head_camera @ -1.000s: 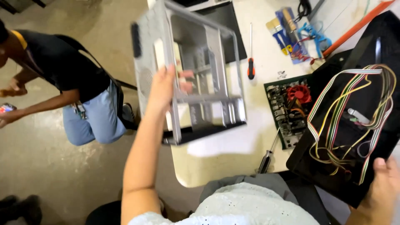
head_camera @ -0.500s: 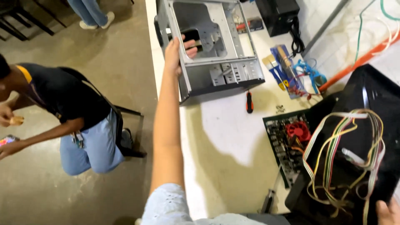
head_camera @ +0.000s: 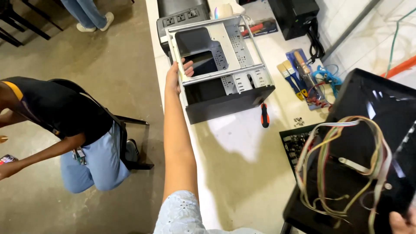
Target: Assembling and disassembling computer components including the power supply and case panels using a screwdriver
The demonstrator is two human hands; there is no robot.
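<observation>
On the pale table (head_camera: 242, 173), far from the viewer, lies a bare metal computer case (head_camera: 221, 65), open side up, its dark lower panel facing near. At the right edge a large black panel (head_camera: 368, 130) tilts up off the table, with a bundle of coloured wires (head_camera: 342, 164) looped over its face. To the left, on the concrete floor, a person in a black shirt and blue shorts (head_camera: 65, 130) bends forward. The left hand (head_camera: 175, 77) stretches far out along the table's left edge and grips the case's left rim, fingers curled inside the frame, thumb outside. The right hand (head_camera: 401, 222) shows only as a sliver at the near right corner, touching the panel's bottom edge; I cannot tell how its fingers are set. A circuit board (head_camera: 294, 145) peeks out left of the panel. Brushes (head_camera: 297, 78) lie right of the case, and a red-and-black screwdriver (head_camera: 264, 116) rests just near it.
</observation>
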